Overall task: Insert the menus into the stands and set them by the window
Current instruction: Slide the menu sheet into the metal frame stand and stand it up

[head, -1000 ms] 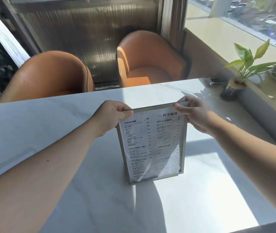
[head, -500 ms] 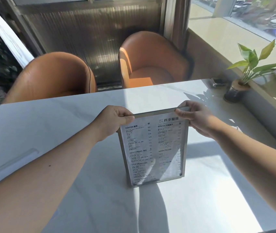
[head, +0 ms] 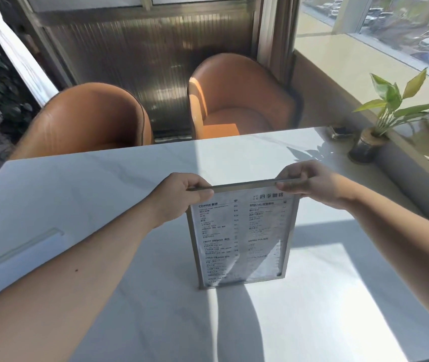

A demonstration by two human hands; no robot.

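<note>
A clear menu stand [head: 287,246] with a metal-coloured frame stands upright in the middle of the white marble table [head: 103,184]. A printed white menu [head: 242,236] sits inside it, text facing me. My left hand [head: 179,197] pinches the stand's top left corner. My right hand [head: 310,182] pinches the top right corner. The stand's bottom edge rests on the table. The window [head: 391,27] runs along the right side, beyond the table's right edge.
A second clear stand [head: 17,254] lies flat at the table's left edge. A potted plant [head: 372,142] and a small dark dish [head: 341,131] stand at the far right corner near the sill. Two orange chairs [head: 234,100] face the far edge.
The stand with the menu stays upright in the same grip. The view has tilted down slightly; the hands and stand have barely moved on the table.
</note>
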